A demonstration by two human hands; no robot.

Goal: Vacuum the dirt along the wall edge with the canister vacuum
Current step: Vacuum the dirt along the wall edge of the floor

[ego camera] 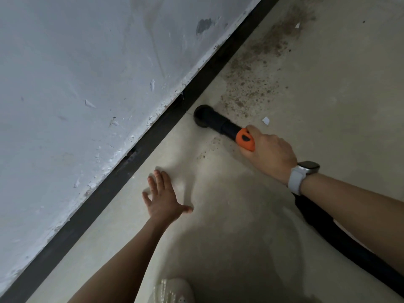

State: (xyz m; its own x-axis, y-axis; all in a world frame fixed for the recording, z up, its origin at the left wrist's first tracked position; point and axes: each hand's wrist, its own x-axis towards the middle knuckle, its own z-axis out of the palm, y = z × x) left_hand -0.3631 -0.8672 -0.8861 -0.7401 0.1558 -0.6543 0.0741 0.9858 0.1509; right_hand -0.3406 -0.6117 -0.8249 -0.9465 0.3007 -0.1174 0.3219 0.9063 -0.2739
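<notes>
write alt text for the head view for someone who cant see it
A person's right hand holds a black vacuum nozzle by its orange grip, its mouth at the dark baseboard. Brown dirt lies scattered beyond it along the wall. The left hand rests flat on the floor.

Black round vacuum nozzle point(202, 116) low beside the dark baseboard point(153, 136), brown dirt point(251, 84) just beyond.
</notes>
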